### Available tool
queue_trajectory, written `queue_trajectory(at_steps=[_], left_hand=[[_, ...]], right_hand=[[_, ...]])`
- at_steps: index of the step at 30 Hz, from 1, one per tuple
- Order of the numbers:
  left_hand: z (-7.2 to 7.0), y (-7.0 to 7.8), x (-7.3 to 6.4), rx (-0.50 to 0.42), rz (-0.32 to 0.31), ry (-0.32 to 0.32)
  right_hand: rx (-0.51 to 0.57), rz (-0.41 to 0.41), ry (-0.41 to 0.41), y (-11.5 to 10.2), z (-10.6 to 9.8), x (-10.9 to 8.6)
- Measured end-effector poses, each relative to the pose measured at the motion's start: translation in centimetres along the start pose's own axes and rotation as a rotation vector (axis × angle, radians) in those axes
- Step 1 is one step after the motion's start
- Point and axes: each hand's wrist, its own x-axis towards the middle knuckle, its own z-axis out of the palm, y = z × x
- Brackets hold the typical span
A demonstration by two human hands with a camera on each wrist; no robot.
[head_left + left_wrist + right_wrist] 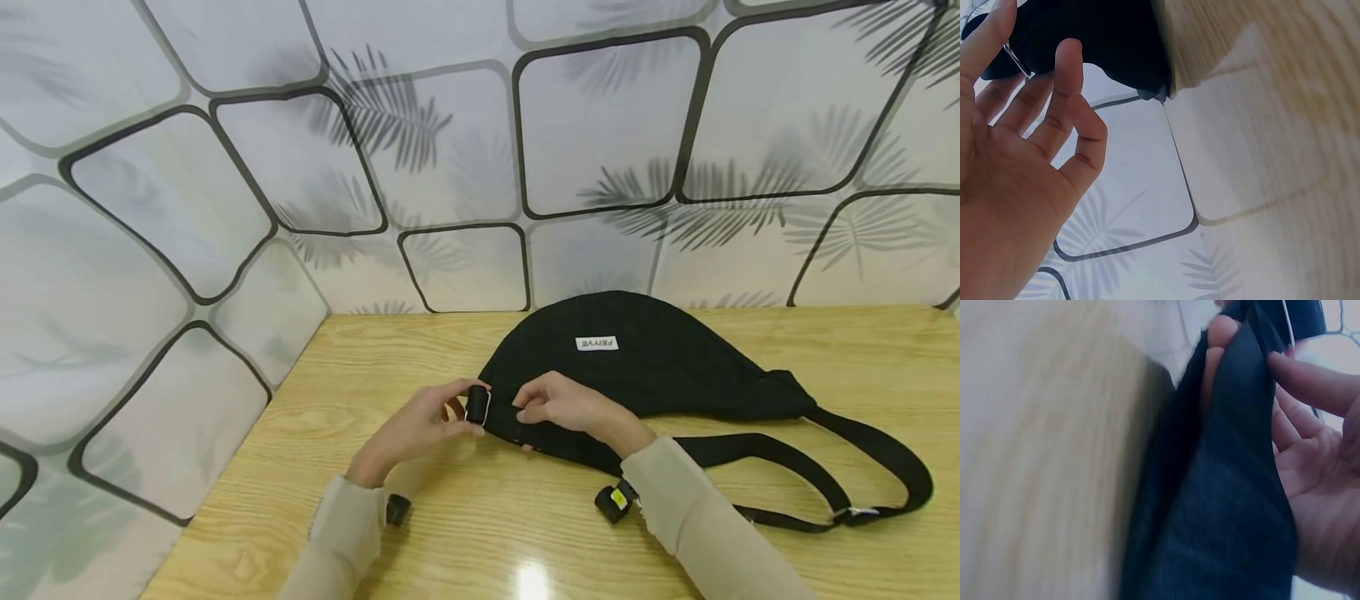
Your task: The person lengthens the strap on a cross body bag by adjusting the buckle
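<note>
A black waist bag (637, 367) with a white label (597, 343) lies on the wooden table. My left hand (423, 425) pinches a metal buckle (487, 407) at the bag's left end between thumb and fingers, with black webbing (477, 403) looped on it. Just right of that, my right hand (566, 408) pinches the bag's cloth near the same end. In the right wrist view the thumb lies on one side of a cloth fold (1235, 444) and fingertips show on the other. The left wrist view has the lower fingers of my left hand (1029, 144) spread apart.
From the bag's right end a black strap (911, 467) loops over the table (450, 533) through a metal slider (855, 515). A small black block with a yellow mark (618, 498) is beside my right wrist. Patterned sheeting (607, 125) stands behind and at left.
</note>
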Motion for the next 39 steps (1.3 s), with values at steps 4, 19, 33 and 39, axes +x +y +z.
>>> queue_trajectory(at_steps=[4,19,33,39], left_hand=[[-0.1,-0.2,0.0,0.001,0.007,0.002],[0.5,0.5,0.5,-0.029,-0.007,-0.03],[0.2,0.3,0.3,0.007,-0.038,-0.014],[0.2,0.2,0.3,0.006,-0.045,-0.013]], right_hand=[[-0.029,0.003,-0.005,0.0,-0.5,-0.2],[0.106,-0.09,0.025,-0.8,1.5,0.5],[0.024,-0.022,-0.061,-0.2,-1.4,-0.5],[0.016,-0.045,-0.067,-0.1,-1.5,-0.5]])
